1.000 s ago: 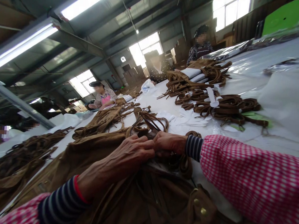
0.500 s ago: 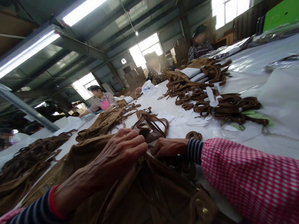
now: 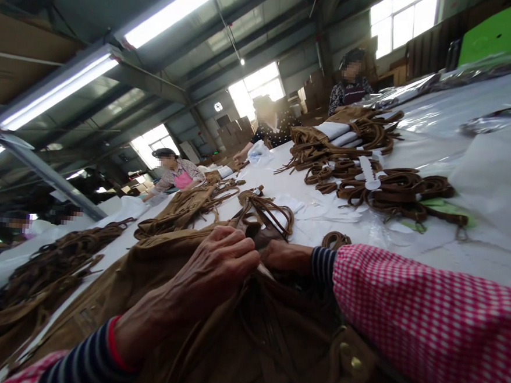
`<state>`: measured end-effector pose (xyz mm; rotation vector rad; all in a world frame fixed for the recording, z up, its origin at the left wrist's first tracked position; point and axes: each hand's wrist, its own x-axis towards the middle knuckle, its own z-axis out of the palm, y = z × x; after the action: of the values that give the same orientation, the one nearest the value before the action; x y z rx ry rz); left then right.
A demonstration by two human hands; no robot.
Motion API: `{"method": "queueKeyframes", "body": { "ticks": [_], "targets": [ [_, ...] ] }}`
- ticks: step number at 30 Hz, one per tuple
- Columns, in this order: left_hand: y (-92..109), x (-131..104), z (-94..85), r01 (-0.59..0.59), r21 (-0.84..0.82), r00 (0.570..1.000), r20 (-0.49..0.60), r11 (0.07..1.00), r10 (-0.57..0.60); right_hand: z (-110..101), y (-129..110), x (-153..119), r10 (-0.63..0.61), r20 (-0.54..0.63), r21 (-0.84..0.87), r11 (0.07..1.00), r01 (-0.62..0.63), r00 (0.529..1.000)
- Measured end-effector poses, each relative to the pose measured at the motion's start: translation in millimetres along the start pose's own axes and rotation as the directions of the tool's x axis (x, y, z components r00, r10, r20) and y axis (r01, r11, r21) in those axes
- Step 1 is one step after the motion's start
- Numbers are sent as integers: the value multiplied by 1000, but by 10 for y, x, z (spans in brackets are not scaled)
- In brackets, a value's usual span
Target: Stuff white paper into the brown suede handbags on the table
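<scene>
A large brown bag [image 3: 289, 334] with leather trim and brass studs lies right in front of me. My left hand [image 3: 219, 265] is closed on the upper edge of the bag, its fingers curled over the material. Close beside it, my right hand [image 3: 283, 256] reaches down at the far side of that edge; its fingertips are hidden behind the bag, so what they hold does not show. Just beyond both hands lies a bundle of brown leather straps [image 3: 269, 216]. A small coiled strap [image 3: 336, 240] rests past my right wrist.
Bundled leather straps [image 3: 395, 192] and stacked brown bags [image 3: 351, 131] lie on the white table [image 3: 270, 169]. More bags [image 3: 179, 209] and a dark strap heap [image 3: 58, 253] are at left. Several people, one in a pink apron [image 3: 183, 179], are around the table.
My right hand has moved slightly left and lower behind the bag's edge, closer to my left hand. My left hand keeps its grip. The whole view has shifted a little.
</scene>
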<state>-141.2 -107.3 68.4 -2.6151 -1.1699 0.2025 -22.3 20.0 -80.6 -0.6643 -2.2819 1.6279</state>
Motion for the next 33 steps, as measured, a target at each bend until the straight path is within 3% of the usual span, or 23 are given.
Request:
{"method": "queueKeyframes", "body": {
  "ticks": [7, 14, 22, 24, 30, 33],
  "targets": [
    [112, -172, 22, 3, 32, 999, -39, 999, -2, 72, -109, -82, -54, -132, -134, 990, 36, 990],
    [127, -295, 129, 2, 6, 995, -96, 1000, -1, -8, -104, -141, -27, 55, -97, 995, 32, 998],
    [169, -192, 143, -2, 17, 997, -73, 1000, 4, 114, -84, -49, -71, -197, -319, 948, 5, 978],
    [201, -182, 139, 1, 23, 998, -59, 1000, 0, 82, -76, -66, -108, -144, -313, 948, 58, 984],
    [347, -75, 192, 16, 93, 999, 33, 996, -19, -129, -90, -171, -164, 189, -214, 956, 203, 968],
    [375, -37, 339, 4, 107, 998, 68, 994, -12, -247, -108, -270, -196, 229, -193, 951, 242, 953]
  ]
}}
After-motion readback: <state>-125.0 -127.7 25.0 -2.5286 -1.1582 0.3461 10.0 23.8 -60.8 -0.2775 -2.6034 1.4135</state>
